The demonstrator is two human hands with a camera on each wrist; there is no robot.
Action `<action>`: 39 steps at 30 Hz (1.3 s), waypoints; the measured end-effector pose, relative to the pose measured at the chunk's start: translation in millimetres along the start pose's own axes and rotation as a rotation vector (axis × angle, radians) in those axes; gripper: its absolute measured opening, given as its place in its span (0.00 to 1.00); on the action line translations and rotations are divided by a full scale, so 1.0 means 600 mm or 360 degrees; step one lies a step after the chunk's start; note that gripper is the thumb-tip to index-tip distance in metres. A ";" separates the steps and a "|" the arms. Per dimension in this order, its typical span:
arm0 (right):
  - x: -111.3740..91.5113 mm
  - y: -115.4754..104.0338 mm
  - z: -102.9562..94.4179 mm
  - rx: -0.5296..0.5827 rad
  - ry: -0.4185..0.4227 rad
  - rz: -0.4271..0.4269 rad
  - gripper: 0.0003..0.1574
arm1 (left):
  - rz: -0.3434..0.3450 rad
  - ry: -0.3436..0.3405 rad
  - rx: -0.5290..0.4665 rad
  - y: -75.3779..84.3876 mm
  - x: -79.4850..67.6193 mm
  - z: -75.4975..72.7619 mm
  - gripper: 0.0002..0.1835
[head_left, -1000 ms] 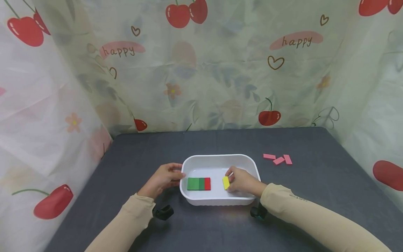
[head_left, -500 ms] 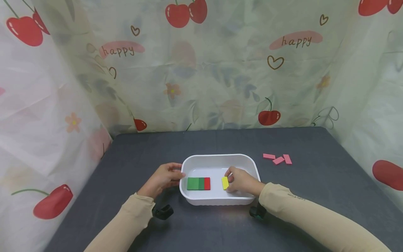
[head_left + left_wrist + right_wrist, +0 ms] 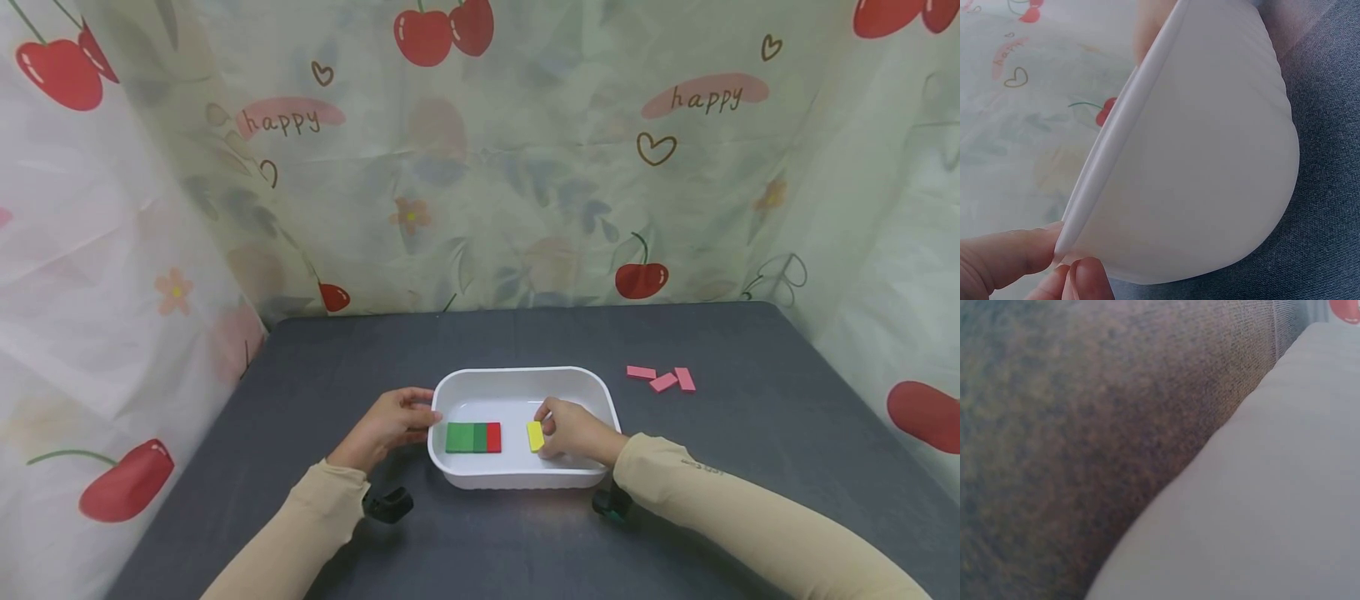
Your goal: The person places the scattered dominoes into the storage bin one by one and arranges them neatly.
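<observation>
Cherry-printed cloth (image 3: pixel 517 192) behind back edge of dark desk (image 3: pixel 517 342). White tray (image 3: pixel 522 481) on desk, between left and right edges. Pinches tray's left edge between thumb and fingers of left hand (image 3: pixel 387 425). Holds yellow block (image 3: pixel 535 437) between thumb and finger of nearly closed right hand (image 3: pixel 579 432), inside tray; contact with tray floor: cannot tell. Green blocks (image 3: pixel 462 437) toward tray's left front corner; red block (image 3: pixel 493 437) touching their right side, apart from the yellow. Three pink blocks (image 3: pixel 663 382) close together on desk, between tray and desk's right edge.
</observation>
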State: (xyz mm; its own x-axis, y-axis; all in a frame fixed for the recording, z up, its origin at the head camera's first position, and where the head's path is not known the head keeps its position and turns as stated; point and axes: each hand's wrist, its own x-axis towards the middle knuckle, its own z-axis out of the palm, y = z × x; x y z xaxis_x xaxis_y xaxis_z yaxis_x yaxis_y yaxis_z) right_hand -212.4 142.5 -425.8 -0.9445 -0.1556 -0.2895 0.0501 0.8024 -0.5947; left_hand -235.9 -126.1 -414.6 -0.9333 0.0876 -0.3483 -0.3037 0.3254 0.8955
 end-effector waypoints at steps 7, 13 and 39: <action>0.002 0.001 0.001 -0.0006 0.0003 -0.0001 0.26 | -0.0004 0.0013 0.0001 0.000 0.000 0.001 0.22; 0.001 0.001 0.002 -0.0007 0.0005 0.0002 0.27 | 0.0002 0.0013 -0.0005 -0.001 -0.001 0.001 0.23; -0.025 -0.009 -0.020 0.0090 -0.0139 0.0138 0.31 | 0.0015 -0.0008 -0.0017 -0.002 0.000 0.000 0.23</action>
State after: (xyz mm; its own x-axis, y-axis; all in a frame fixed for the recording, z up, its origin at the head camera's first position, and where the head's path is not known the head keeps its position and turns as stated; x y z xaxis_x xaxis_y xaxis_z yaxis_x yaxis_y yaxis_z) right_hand -202.3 147.4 -408.8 -0.9042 -0.1385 -0.4041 0.1508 0.7816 -0.6052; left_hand -235.5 -126.6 -415.6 -0.9350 0.0954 -0.3415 -0.2972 0.3144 0.9016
